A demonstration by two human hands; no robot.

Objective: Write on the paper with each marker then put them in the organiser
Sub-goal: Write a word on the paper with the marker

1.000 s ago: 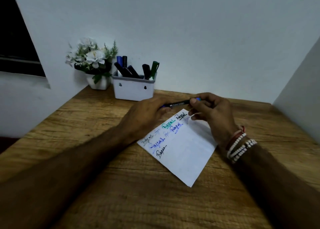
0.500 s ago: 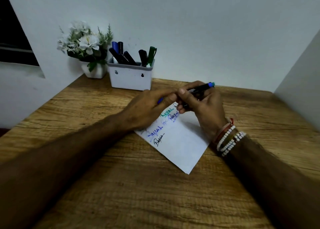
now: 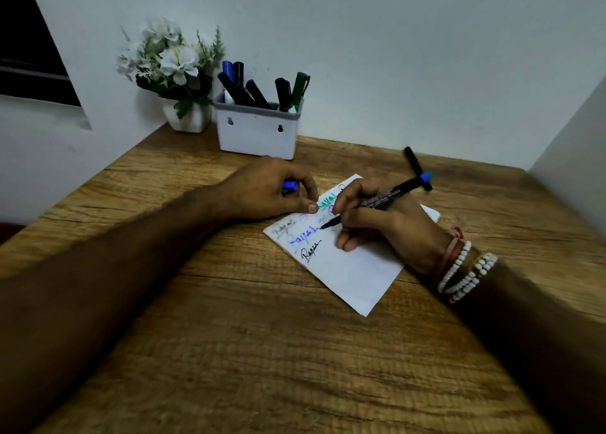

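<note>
A white paper (image 3: 357,269) with several scribbled words lies on the wooden table. My right hand (image 3: 377,223) grips a black marker with a blue end (image 3: 390,197), its tip touching the paper. My left hand (image 3: 272,190) holds the blue cap (image 3: 290,185) in curled fingers, its fingertip pressing the paper's upper left edge. Another black marker (image 3: 414,164) lies on the table behind my right hand. The white organiser (image 3: 257,135) at the back holds several markers.
A white pot of white flowers (image 3: 173,72) stands left of the organiser against the wall. A wall (image 3: 570,131) closes the table's right side. The wooden table (image 3: 262,351) stretches toward me in front of the paper.
My hands have pulled the cap off the marker. The left hand moved left with the cap; the right hand turned the marker and brought its tip down onto the paper.
</note>
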